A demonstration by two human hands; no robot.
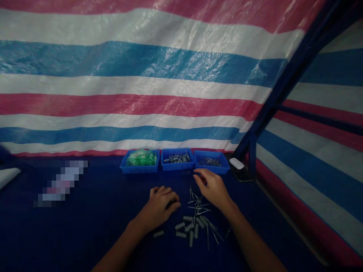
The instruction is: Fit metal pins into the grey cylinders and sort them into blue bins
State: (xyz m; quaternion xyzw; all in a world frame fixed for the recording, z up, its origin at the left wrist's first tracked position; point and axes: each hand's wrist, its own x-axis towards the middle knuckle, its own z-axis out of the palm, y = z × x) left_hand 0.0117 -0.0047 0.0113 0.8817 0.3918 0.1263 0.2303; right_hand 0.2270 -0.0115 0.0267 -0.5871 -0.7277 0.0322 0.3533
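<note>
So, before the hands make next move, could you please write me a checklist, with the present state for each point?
1. Left bin contains green pieces: ok.
2. Middle bin contains short cylinders, right bin thin rods: ok.
3. Loose cylinders and loose rods kept apart: not ok, they lie mingled.
4. Left hand free: cannot tell, its palm is hidden.
5. Right hand free: cannot tell, too dark between the fingertips.
6. White case apart from both hands: ok.

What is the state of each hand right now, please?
Left hand: loosely curled; cannot tell if it holds anything.
Right hand: partly open, nothing seen held.
</note>
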